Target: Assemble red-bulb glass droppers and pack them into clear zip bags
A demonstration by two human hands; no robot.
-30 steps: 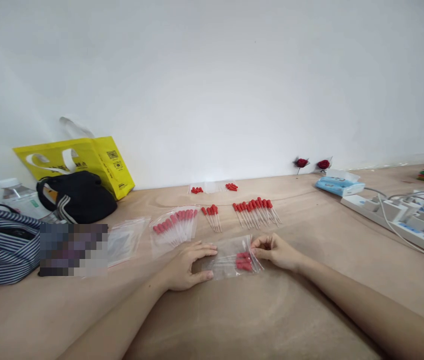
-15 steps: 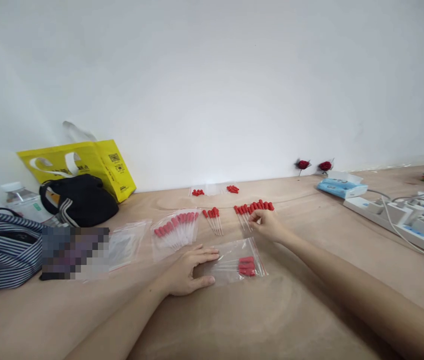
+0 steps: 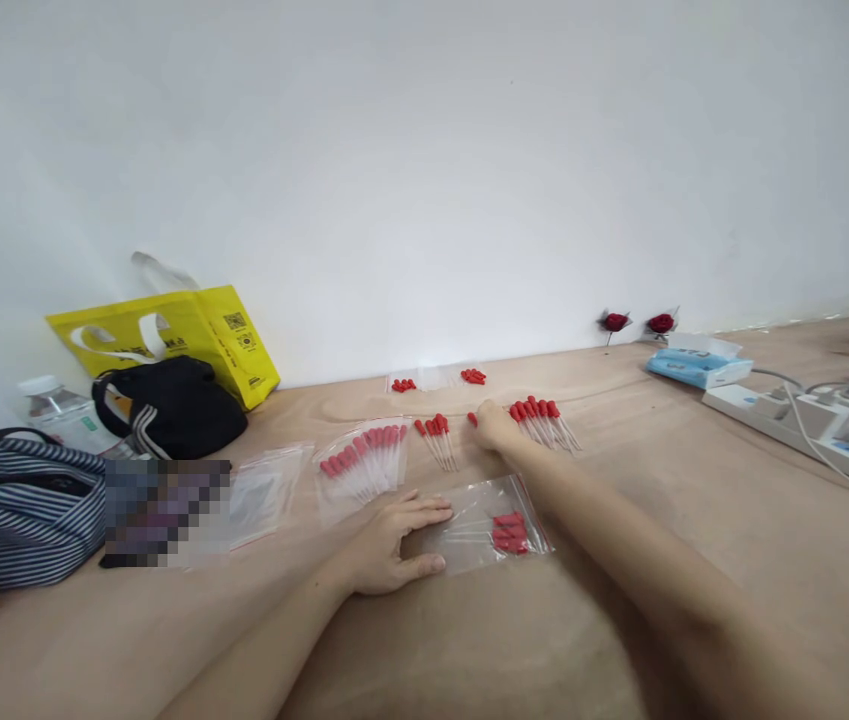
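My left hand lies with its fingers spread, its fingertips on the edge of a clear zip bag. Inside that bag are several droppers with red rubber bulbs and thin clear stems. My right hand is closed farther back; a red dropper bulb shows at its left side, the stem hidden behind the fingers. To the right of this hand is a loose row of red-bulbed droppers. A smaller loose group of droppers lies to its left.
A filled bag of droppers and flat clear bags lie left. Loose red bulbs are near the wall. A yellow bag, black pouch and striped bag stand left; tissues and a power strip right.
My right hand has moved left along the row of droppers, and a gap now separates it from those on the right. My left hand stays on the bag. The view has shifted slightly.
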